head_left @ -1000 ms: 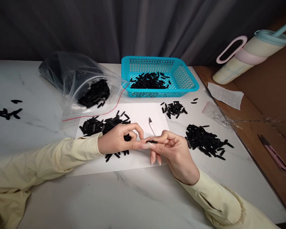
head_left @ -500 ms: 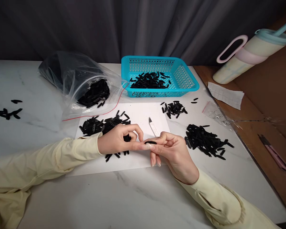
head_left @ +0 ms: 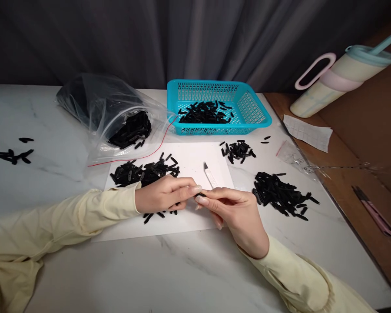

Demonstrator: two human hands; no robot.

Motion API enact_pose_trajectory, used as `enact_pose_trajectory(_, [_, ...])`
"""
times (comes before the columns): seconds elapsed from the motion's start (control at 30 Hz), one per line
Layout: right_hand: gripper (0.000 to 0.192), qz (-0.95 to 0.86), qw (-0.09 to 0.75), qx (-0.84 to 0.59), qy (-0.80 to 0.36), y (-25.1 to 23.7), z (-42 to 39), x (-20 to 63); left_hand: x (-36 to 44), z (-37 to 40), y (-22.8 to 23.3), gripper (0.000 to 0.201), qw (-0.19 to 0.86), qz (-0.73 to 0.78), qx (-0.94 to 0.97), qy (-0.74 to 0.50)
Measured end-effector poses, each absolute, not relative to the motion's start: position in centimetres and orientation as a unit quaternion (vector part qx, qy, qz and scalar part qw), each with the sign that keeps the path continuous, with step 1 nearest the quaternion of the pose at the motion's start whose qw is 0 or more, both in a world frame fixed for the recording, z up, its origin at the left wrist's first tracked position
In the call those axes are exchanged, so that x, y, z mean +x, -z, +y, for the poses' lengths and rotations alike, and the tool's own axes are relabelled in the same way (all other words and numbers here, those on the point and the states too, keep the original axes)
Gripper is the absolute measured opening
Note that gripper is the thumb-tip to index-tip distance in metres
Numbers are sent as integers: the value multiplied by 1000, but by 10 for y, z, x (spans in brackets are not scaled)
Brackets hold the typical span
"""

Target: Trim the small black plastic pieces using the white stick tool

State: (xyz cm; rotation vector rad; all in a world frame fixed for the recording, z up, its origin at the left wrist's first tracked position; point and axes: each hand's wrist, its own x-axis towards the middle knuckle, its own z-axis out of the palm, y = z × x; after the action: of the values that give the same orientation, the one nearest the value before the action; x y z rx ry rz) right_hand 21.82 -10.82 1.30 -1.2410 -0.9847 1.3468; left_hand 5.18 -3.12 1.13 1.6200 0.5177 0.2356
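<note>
Compared with half a second earlier: the left hand (head_left: 164,198) has flattened, its fingers now stretched forward instead of arched up, and the right hand (head_left: 234,211) has rolled palm-down, so the small black piece (head_left: 199,194) that lay exposed on the right fingertips is now mostly covered. The view has tipped slightly; the items on the worktop (head_left: 182,269) sit as before.

Left grip: thumb and forefinger closed together at the tips, pinching one end of the small black piece. Right grip: thumb and forefinger likewise closed, meeting the left fingertips at the same spot; only a dark sliver of the piece shows between the two sets of nails.

The piece is held just above the white sheet (head_left: 189,217), near its middle, beside the white craft knife (head_left: 210,174) lying on the sheet just beyond the fingertips. The left wrist rests over the near edge of the black heap (head_left: 143,171) on the sheet. A second heap (head_left: 280,193) lies on the worktop right of the right hand. Behind: blue basket (head_left: 257,111) holding more pieces, and a clear bag (head_left: 101,108).
</note>
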Motion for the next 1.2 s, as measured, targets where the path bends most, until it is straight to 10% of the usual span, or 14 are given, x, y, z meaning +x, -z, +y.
enact_pose_trajectory(0.3, [10,-608,458,-558,-330,-17,-107,230,54,-32,-9,32,718,243,643,-113])
enact_pose_trajectory(0.57, [44,-828,138,-542,42,-13,-90,260,53,-31,-6,33,745,236,607,-147])
enact_pose_trajectory(1.2, [51,-821,-76,-561,73,-6,-83,262,52,-30,-7,33,732,226,627,-140])
